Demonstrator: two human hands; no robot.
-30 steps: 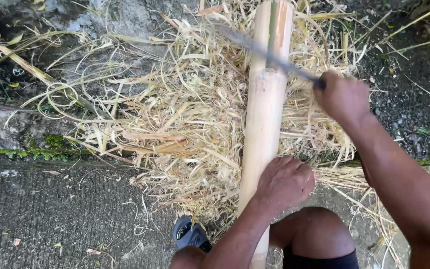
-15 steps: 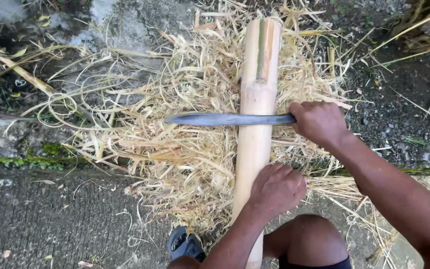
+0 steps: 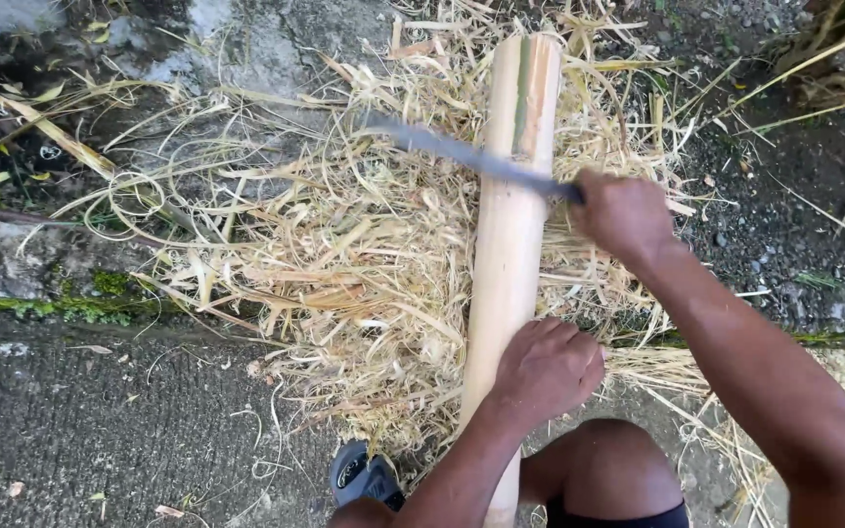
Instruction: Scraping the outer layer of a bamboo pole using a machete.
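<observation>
Nearest the viewer, the left hand (image 3: 548, 370) is clamped over the lower part of a pale bamboo pole (image 3: 506, 244), pinning it against the ground beside a bare knee (image 3: 606, 471). Just beyond it, the right hand (image 3: 624, 213) is closed around the handle of a long blade (image 3: 462, 154) laid slantwise across the pole, its edge on the surface. This looks like shaving the pole's skin; another stroke would call for a firm hold and a shallow blade angle. Past both hands lies a heap of straw-coloured shavings (image 3: 344, 264). No packages, labels or signs show.

Outdoor yard, concrete ground (image 3: 100, 430) (mossy), bamboo shavings (image 3: 344, 264)
</observation>
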